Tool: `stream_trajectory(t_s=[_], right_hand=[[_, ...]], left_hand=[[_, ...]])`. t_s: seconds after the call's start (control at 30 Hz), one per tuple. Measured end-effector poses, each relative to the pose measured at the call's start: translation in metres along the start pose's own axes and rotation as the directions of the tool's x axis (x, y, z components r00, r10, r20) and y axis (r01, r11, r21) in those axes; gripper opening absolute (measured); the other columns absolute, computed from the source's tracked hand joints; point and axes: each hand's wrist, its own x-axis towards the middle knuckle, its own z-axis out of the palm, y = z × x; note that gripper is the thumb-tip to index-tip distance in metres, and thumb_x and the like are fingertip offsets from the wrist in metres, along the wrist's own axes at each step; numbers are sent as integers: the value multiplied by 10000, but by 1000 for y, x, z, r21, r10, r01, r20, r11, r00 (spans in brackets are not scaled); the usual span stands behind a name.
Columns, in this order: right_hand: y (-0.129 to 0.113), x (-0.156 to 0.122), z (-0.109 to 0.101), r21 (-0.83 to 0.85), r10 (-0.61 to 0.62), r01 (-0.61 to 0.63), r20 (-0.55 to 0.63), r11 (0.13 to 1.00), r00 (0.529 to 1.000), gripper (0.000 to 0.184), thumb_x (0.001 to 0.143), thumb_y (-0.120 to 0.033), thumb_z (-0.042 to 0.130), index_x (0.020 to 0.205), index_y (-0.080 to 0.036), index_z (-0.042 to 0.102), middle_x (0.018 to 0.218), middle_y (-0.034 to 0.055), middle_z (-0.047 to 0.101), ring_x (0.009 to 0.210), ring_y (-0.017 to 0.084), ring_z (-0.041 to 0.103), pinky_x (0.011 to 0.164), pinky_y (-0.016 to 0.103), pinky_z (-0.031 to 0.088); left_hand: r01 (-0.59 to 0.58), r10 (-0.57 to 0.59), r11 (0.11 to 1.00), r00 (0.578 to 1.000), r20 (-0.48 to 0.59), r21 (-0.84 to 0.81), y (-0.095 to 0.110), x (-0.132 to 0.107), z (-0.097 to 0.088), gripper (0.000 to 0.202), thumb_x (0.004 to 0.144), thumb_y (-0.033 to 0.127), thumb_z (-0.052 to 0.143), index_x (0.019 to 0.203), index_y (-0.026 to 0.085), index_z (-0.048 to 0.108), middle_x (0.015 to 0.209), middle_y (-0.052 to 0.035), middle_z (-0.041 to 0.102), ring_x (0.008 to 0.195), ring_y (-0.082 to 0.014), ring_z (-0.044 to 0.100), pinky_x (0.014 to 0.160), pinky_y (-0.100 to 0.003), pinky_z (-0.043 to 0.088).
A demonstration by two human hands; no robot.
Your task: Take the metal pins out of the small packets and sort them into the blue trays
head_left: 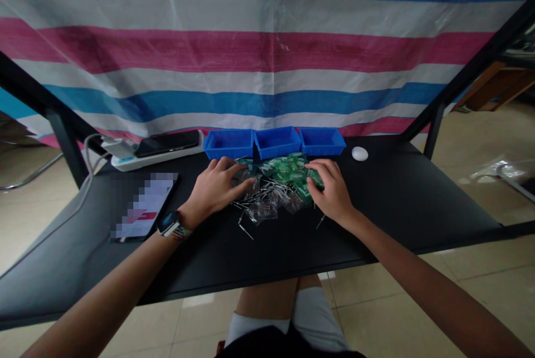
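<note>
A mixed pile lies at the middle of the black table. In it are silver metal pins (276, 189) that look like blind rivets, small green pieces (288, 167) that look like plastic packets, and clear plastic bags (262, 211) with small brownish parts inside. My left hand (215, 186) is at the pile's left edge, fingers apart and thumb over the pins. At the right edge is my right hand (332, 190), curved with thumb and forefinger apart beside the green pieces. Neither hand visibly holds anything. A loose pin (246, 230) lies in front of the pile.
Three blue bins (278, 143) stand in a row behind the pile. A white power strip (159, 158) carries a black phone (168, 143) and a plugged charger. Another phone (146, 207) lies left, a white oval object (360, 153) right. A striped sheet (271, 51) hangs behind.
</note>
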Motion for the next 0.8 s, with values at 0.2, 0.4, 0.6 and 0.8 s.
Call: stream_trajectory(t_s=[0.2,0.4,0.6,0.8], right_hand=[[9,16,20,-21,32,-29,188,999,982,542,1029,-417,599,1549,-283,526,1651,139,420,1559,378,414,1271,624,407],[-5,17,43,1,-11,11,216,1000,976,481,1028,-344,604,1501,-273,565,1744,122,293,1585,401,380,1259,661,412],[-15,19,48,-63,-52,68,228,996,972,419,1035,-321,583,1438,-217,622,1683,162,391,1501,386,482,1252,617,437],[-13,19,45,-64,-62,78,225,995,972,414,1032,-288,577,1442,-256,630,1646,134,446,1504,366,481,1249,595,442]], left_hand=[[-42,43,998,999,5,-43,-9,-15,6,790,1009,755,468,1662,311,447,1690,-177,385,1422,-444,498,1158,-626,461],[-49,47,991,999,-13,-122,-17,-30,13,764,1051,668,468,1718,324,322,1830,-133,74,1641,-527,117,1229,-755,302],[-365,354,925,929,-111,-104,59,-86,3,903,982,665,599,1744,370,215,1841,-66,50,1675,-476,-29,1292,-742,180],[-707,709,696,704,-37,-125,175,-115,39,761,1059,593,503,1716,253,327,1813,-22,218,1685,-281,191,1347,-488,288]])
